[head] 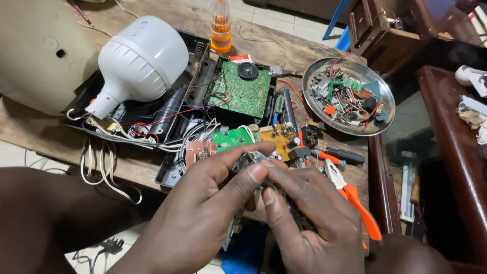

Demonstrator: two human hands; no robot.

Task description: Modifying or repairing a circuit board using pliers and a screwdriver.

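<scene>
Though gripped, metal part (252, 158) mostly hidden.

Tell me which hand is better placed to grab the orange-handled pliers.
Right, probably. The right hand lies directly beside the orange-handled pliers, almost touching them. The left hand is farther away, its fingers pinching the small metal part that both hands hold.

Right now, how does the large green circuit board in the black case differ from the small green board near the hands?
The large green board is far bigger than the small green board. The large one lies in the open black case and carries a round black part; the small one hangs outside on white wires, just above the left hand and right hand, which hold a metal part. Both are green, populated and untouched.
</scene>
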